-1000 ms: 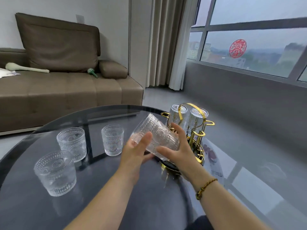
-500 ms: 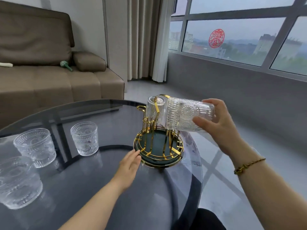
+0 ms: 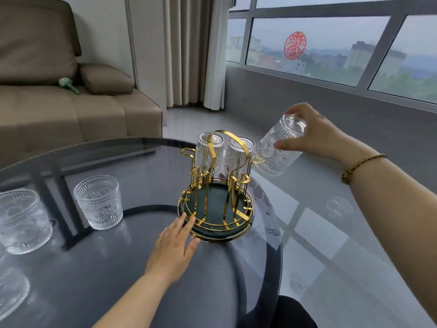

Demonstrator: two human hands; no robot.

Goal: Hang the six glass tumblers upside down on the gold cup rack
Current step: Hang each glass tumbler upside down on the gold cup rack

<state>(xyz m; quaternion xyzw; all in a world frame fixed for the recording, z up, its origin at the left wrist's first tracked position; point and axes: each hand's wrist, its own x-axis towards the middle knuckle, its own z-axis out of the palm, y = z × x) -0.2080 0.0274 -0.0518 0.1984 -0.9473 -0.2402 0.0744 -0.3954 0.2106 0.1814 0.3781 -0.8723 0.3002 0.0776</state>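
The right hand (image 3: 319,136) has its grip closed around a tilted glass tumbler (image 3: 276,147), mouth down, just beside the gold cup rack (image 3: 217,185) on the desk (image 3: 118,268). The left hand (image 3: 173,247), open and flat, steadies the rack's base. The pressed glass looks rigid, breakable and fairly heavy (ribbing helps friction); holding near the thick base seems safest.

My right grip (image 3: 314,136) now tips the tumbler (image 3: 275,150) from lying sideways to mouth-down beside the gold rack (image 3: 217,185); my left grip (image 3: 175,247), flat on the bench (image 3: 118,268), now touches the rack's base rim.
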